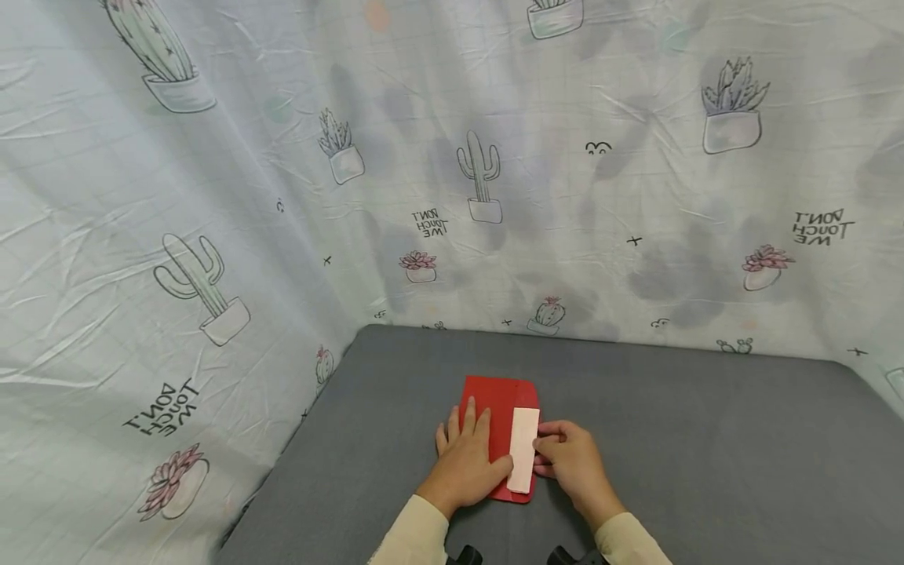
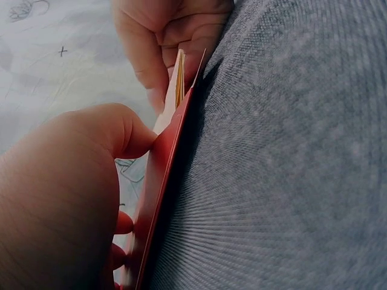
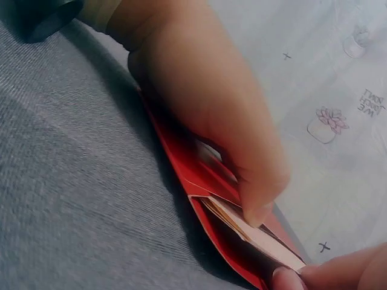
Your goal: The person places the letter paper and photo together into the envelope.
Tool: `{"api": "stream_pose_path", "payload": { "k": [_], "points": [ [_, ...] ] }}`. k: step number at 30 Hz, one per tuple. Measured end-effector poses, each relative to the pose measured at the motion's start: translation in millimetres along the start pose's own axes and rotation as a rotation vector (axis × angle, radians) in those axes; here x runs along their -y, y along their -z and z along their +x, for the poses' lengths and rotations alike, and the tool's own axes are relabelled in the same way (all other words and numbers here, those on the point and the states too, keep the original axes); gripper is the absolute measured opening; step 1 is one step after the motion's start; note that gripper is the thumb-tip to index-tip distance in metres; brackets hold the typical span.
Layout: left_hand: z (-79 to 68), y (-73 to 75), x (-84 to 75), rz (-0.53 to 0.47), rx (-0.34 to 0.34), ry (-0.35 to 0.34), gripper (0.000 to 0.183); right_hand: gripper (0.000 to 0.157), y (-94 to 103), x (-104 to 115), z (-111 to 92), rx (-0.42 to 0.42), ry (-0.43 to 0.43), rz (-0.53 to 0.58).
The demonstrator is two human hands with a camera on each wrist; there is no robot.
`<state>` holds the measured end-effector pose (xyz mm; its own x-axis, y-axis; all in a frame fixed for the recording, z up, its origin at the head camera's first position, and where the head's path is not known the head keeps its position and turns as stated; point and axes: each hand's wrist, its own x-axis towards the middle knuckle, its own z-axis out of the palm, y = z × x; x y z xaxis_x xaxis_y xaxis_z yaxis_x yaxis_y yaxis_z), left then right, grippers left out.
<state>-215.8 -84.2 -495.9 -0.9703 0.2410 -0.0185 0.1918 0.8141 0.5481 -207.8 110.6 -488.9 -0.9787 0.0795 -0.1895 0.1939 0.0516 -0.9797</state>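
Observation:
A red paper envelope (image 1: 494,396) lies on the grey tabletop, its mouth toward the right. A pale pink strip of folded paper (image 1: 523,443) sits at that mouth; its layered edges show in the right wrist view, partly inside the red envelope (image 3: 172,145). My left hand (image 1: 466,467) rests on the envelope with fingers spread, the thumb pressing near the strip's left edge. My right hand (image 1: 575,467) pinches the strip's right edge between thumb and fingers. How deep the paper sits inside is hidden.
Grey cloth covers the table (image 1: 671,439). A white curtain (image 1: 565,188) printed with cacti hangs behind it and along the left side. Two dark objects (image 1: 466,555) show at the bottom edge of the head view, between the sleeves.

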Motion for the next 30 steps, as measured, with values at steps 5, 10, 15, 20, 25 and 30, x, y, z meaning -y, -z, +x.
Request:
{"api": "stream_pose_path", "payload": {
  "k": [5,10,15,20,25,30],
  "points": [
    [0.8,-1.7,0.0,0.0,-0.005,-0.006,0.089,0.026,-1.6,0.1,-1.1,-0.007,0.009,-0.007],
    [1.0,-2.1,-0.4,0.008,-0.013,-0.012,0.089,0.027,-0.2,1.8,-3.5,0.005,-0.017,-0.018],
    [0.9,-2.5,0.0,0.021,-0.02,-0.016,0.089,0.026,0.5,3.6,-5.8,0.046,-0.058,-0.051],
    [0.8,-3.4,1.0,0.021,-0.023,-0.018,0.089,0.025,0.8,4.2,-6.8,0.06,-0.063,-0.056],
    [0.3,-3.8,1.3,0.019,-0.018,-0.017,0.088,0.025,0.0,4.6,-7.8,0.051,-0.056,-0.035],
    [0.4,-4.4,2.3,0.023,-0.021,-0.022,0.088,0.026,-0.5,4.9,-8.5,0.047,-0.054,-0.023]
  ]
}}
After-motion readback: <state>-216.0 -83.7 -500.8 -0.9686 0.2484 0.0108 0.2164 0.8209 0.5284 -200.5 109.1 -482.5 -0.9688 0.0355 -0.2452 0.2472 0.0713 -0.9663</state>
